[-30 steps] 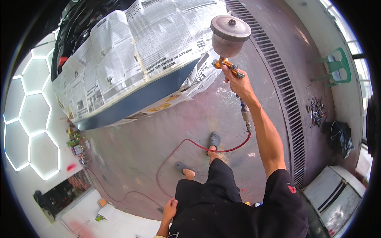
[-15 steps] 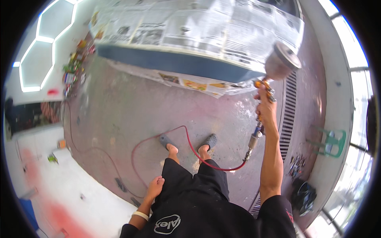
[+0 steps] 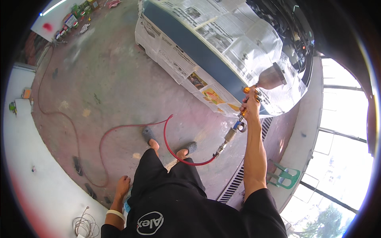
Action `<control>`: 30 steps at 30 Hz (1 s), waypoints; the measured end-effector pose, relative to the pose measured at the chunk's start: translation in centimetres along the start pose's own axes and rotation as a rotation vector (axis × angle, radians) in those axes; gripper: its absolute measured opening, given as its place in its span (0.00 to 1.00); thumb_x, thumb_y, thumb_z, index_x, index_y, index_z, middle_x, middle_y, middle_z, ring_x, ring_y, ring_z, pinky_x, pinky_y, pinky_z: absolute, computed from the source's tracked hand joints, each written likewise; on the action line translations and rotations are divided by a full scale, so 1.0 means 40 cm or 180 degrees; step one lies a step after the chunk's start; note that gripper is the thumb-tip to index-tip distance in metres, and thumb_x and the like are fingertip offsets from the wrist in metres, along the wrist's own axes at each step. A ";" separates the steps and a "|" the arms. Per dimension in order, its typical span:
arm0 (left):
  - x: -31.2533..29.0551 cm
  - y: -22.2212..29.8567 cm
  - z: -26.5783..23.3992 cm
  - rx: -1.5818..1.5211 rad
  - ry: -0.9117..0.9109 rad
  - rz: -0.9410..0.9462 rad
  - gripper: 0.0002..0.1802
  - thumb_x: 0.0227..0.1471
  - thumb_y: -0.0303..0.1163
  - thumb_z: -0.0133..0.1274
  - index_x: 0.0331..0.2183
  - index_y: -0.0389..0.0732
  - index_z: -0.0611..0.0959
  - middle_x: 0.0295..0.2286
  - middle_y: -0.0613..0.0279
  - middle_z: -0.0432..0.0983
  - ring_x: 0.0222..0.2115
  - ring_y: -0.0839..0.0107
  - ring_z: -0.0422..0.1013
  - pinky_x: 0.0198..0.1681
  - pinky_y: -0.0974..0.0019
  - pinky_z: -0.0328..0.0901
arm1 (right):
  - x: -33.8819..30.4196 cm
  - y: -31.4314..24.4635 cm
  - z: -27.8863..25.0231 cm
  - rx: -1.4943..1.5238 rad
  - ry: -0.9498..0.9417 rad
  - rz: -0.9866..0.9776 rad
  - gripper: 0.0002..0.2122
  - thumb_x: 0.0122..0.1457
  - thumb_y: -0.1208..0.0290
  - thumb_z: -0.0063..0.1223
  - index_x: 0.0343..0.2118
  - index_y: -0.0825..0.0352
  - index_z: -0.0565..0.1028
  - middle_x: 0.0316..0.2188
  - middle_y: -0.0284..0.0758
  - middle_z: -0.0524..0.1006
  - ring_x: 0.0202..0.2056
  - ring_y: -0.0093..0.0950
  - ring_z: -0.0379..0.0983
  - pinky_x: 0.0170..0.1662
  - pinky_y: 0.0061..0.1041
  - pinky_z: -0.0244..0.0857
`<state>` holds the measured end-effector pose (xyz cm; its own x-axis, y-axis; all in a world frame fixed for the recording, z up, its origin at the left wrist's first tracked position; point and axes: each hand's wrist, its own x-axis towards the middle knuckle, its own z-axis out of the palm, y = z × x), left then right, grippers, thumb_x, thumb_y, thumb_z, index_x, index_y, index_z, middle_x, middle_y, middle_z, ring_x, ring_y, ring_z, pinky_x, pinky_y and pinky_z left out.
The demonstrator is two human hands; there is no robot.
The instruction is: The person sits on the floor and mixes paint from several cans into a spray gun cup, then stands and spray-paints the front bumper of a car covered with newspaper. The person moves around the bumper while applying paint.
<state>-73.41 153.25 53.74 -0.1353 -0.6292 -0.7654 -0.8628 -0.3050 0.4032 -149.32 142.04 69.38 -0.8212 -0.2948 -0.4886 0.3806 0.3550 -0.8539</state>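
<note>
My right hand point(image 3: 251, 106) is wrapped round the grip of a spray gun point(image 3: 271, 77), which has a grey paint cup on top and orange metal parts. The gun is at the near right end of a long blue-grey painted panel point(image 3: 194, 47). Newspaper sheets point(image 3: 216, 37) cover the surfaces above and below that strip. From the gun's handle, a fitting with a gauge leads down to a red air hose point(image 3: 168, 146). My left hand point(image 3: 123, 185) hangs beside my shorts with its fingers curled in, and nothing shows in it.
The hose loops over the stained floor point(image 3: 95, 99) past my feet. A floor grate point(image 3: 233, 183) runs to the right, near a green plastic chair point(image 3: 285, 177). Cans point(image 3: 71, 22) stand at the far left. A coiled cable point(image 3: 85, 224) lies at the lower left. An exposed engine bay point(image 3: 285, 25) adjoins the newspaper.
My view has swung to the right, so the panel now slants across it. The spray gun stays in my right hand near the panel's right end. My left hand hangs farther from my shorts.
</note>
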 end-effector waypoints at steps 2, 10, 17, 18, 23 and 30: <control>-0.003 -0.073 -0.041 -0.0051 0.0081 -0.0065 0.25 0.68 0.43 0.52 0.52 0.31 0.86 0.51 0.35 0.83 0.54 0.39 0.78 0.58 0.48 0.72 | -0.010 -0.035 0.142 -0.0064 -0.0112 0.0032 0.23 0.71 0.41 0.59 0.33 0.59 0.72 0.22 0.28 0.69 0.14 0.18 0.60 0.17 0.25 0.57; -0.031 -0.226 -0.135 -0.1196 0.0289 -0.0702 0.18 0.69 0.37 0.53 0.46 0.30 0.86 0.39 0.41 0.85 0.40 0.49 0.81 0.48 0.54 0.72 | 0.026 -0.140 0.626 -0.0113 -0.0436 0.0043 0.25 0.70 0.38 0.59 0.33 0.58 0.71 0.22 0.28 0.70 0.14 0.19 0.60 0.18 0.26 0.56; -0.064 -0.211 -0.167 -0.1982 0.0418 -0.1320 0.18 0.69 0.36 0.53 0.47 0.30 0.86 0.37 0.51 0.85 0.37 0.64 0.80 0.44 0.59 0.73 | 0.045 -0.231 0.998 -0.0158 -0.0680 0.0004 0.26 0.70 0.37 0.58 0.35 0.60 0.70 0.23 0.30 0.69 0.16 0.19 0.60 0.21 0.25 0.58; -0.056 -0.196 -0.181 -0.1868 0.0302 -0.1336 0.18 0.68 0.36 0.53 0.47 0.31 0.87 0.38 0.51 0.86 0.37 0.62 0.81 0.44 0.59 0.73 | 0.047 -0.242 1.049 -0.0173 -0.0724 -0.0005 0.26 0.70 0.37 0.58 0.36 0.60 0.70 0.24 0.30 0.69 0.16 0.19 0.60 0.21 0.25 0.58; 0.043 -0.339 -0.152 -0.1004 0.0647 -0.0199 0.15 0.68 0.35 0.54 0.48 0.38 0.89 0.40 0.48 0.86 0.40 0.53 0.84 0.43 0.56 0.74 | 0.090 -0.313 1.284 -0.0165 -0.0898 0.0015 0.27 0.70 0.37 0.58 0.37 0.61 0.69 0.24 0.30 0.70 0.17 0.19 0.60 0.21 0.26 0.58; 0.200 -0.324 -0.331 -0.0801 0.0573 -0.0509 0.14 0.68 0.36 0.53 0.46 0.41 0.90 0.39 0.46 0.86 0.38 0.48 0.83 0.41 0.55 0.74 | 0.103 -0.397 1.645 -0.0274 -0.0880 -0.0057 0.27 0.70 0.37 0.58 0.36 0.61 0.69 0.24 0.30 0.70 0.17 0.19 0.60 0.21 0.26 0.58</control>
<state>-56.87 142.69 49.03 0.0994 -0.6685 -0.7371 -0.7159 -0.5625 0.4136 -130.78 76.83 69.12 -0.6758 -0.5281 -0.5141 0.3201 0.4180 -0.8502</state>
